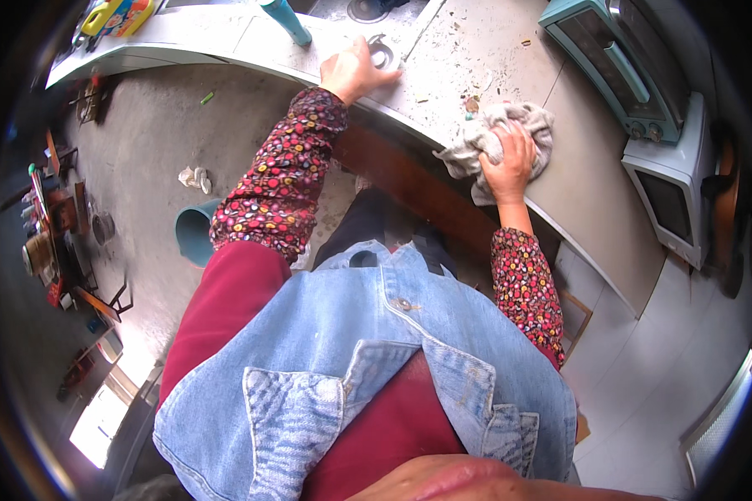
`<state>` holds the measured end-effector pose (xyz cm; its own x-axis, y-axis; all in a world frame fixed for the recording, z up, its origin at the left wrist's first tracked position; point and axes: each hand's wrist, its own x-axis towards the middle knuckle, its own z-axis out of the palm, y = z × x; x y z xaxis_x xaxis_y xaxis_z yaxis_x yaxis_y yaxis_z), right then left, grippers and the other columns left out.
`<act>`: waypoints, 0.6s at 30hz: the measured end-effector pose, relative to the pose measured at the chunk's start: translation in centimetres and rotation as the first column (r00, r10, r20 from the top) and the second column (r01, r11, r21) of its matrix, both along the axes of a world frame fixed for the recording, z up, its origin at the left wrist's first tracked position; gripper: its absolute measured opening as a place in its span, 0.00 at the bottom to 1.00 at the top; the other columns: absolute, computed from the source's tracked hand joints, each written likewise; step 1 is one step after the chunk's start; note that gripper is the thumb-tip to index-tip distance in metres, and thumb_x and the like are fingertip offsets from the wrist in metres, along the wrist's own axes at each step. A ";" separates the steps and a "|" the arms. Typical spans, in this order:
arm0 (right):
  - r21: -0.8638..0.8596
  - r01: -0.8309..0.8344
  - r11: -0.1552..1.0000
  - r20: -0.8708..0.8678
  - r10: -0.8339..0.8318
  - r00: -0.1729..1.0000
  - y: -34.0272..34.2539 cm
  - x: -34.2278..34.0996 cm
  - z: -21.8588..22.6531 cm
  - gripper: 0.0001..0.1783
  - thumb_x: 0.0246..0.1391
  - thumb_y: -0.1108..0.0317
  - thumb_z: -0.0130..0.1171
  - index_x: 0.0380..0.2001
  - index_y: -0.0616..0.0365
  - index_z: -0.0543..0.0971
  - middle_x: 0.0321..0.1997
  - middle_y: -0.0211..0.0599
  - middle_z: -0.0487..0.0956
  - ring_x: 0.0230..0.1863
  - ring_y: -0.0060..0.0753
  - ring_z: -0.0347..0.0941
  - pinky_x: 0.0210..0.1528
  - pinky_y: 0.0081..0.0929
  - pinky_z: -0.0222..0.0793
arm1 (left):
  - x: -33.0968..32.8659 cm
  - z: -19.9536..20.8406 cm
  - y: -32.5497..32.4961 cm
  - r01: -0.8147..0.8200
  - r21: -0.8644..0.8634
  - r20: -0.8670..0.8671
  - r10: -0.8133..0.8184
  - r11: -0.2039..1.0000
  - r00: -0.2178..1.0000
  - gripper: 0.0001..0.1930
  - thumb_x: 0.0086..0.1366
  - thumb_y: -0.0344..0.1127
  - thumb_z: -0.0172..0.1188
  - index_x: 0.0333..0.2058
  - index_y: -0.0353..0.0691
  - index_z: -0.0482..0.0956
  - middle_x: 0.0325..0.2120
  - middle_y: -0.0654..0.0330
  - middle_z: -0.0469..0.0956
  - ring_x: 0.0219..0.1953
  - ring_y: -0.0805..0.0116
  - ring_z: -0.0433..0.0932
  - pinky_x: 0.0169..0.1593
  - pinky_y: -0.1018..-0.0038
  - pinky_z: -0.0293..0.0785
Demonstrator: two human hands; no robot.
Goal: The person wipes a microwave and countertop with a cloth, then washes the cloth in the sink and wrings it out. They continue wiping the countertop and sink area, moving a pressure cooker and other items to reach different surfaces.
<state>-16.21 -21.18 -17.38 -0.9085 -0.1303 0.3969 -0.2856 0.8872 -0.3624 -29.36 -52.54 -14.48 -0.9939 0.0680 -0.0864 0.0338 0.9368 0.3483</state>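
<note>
My right hand (511, 160) presses a crumpled grey cloth (543, 138) onto the counter near its front edge, fingers closed over the fabric. Further left, my left hand (353, 73) is at a small round grey-and-white thing (382, 56), its thumb and fingers curved round the near side. What kind of thing that is, I cannot make out. Dark crumbs and scraps (472, 104) lie scattered over the pale counter (589, 179) between and beyond my hands. Left of my left hand stands a teal cylindrical container (286, 21).
At the right sit a teal toaster oven (614, 71) and a white microwave (668, 196). A yellow container (117, 15) is at the counter's far left. Beyond my left hand shows a round burner or drain (366, 8). A teal bucket (195, 234) rests on the concrete floor.
</note>
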 end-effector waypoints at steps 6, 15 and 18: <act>-0.076 -0.241 0.968 -0.037 0.238 0.970 -10.6 -2.7 -1.3 0.25 0.32 0.64 0.71 0.41 0.47 0.79 0.53 0.42 0.76 0.60 0.47 0.69 0.65 0.51 0.56 | 5.0 4.1 -5.7 -0.274 0.740 0.262 0.112 0.614 0.959 0.40 0.53 0.59 0.70 0.50 0.27 0.73 0.43 0.53 0.79 0.44 0.68 0.78 0.49 0.72 0.72; -0.885 -0.197 0.421 0.094 0.577 0.811 -27.5 -5.0 1.8 0.19 0.41 0.71 0.64 0.42 0.59 0.79 0.41 0.34 0.80 0.46 0.32 0.75 0.52 0.29 0.68 | 17.9 11.8 -17.1 -0.435 0.863 0.401 0.175 0.258 0.899 0.31 0.67 0.50 0.55 0.61 0.36 0.64 0.43 0.66 0.71 0.24 0.88 0.60 0.23 0.88 0.53; -0.969 0.245 0.044 0.208 0.682 0.701 -23.2 -4.1 7.0 0.24 0.46 0.75 0.57 0.50 0.66 0.76 0.42 0.34 0.79 0.42 0.23 0.74 0.47 0.22 0.71 | 18.6 12.5 -17.0 -0.381 0.911 0.344 0.223 0.156 0.912 0.34 0.64 0.53 0.59 0.59 0.33 0.65 0.28 0.71 0.68 0.17 0.88 0.53 0.20 0.87 0.49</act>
<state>-20.27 -44.36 -10.39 -0.9348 -0.3352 -0.1171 0.2597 -0.4206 -0.8693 -10.78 -69.53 -1.95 -0.9456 -0.1275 -0.2994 -0.2745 -0.1815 0.9443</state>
